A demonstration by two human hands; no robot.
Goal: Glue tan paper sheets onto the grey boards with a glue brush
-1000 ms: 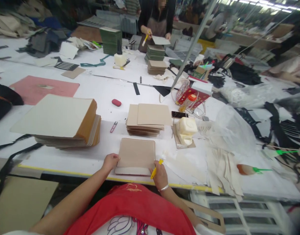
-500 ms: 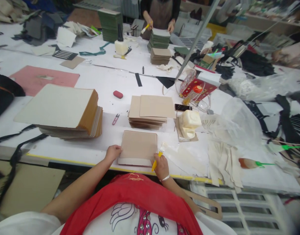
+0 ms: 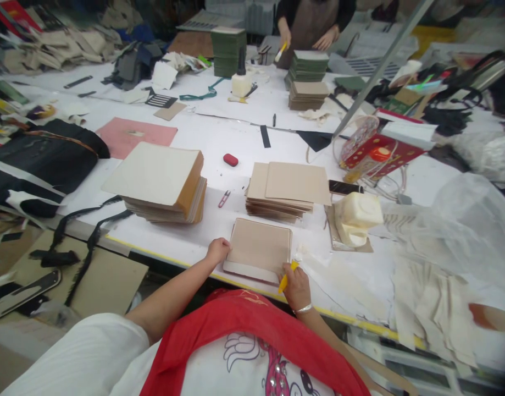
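A tan rectangular panel (image 3: 260, 245) with a pale strip along its near edge lies flat at the table's front edge. My left hand (image 3: 218, 251) is closed, its fingertips pinching the panel's left edge. In my right hand (image 3: 297, 289), closed at the panel's near right corner, is a brush with a yellow handle (image 3: 288, 276). Its bristle end points away from me, beside the panel's right edge. Behind the panel stands a stack of tan panels (image 3: 297, 184). A cream-coloured glue container (image 3: 359, 214) sits on a scrap of board to the right.
Left of the panel is a tall stack of grey-white boards (image 3: 157, 173). Thread snips (image 3: 224, 199) and a red case (image 3: 231, 159) lie between the stacks. A phone (image 3: 345, 187) and fabric strips (image 3: 433, 308) are at right. Across the table, a co-worker (image 3: 312, 33) holds another brush.
My view has swung left, so everything appears further right. Both hands keep their places at the panel's edges, and the brush stays in my right hand.
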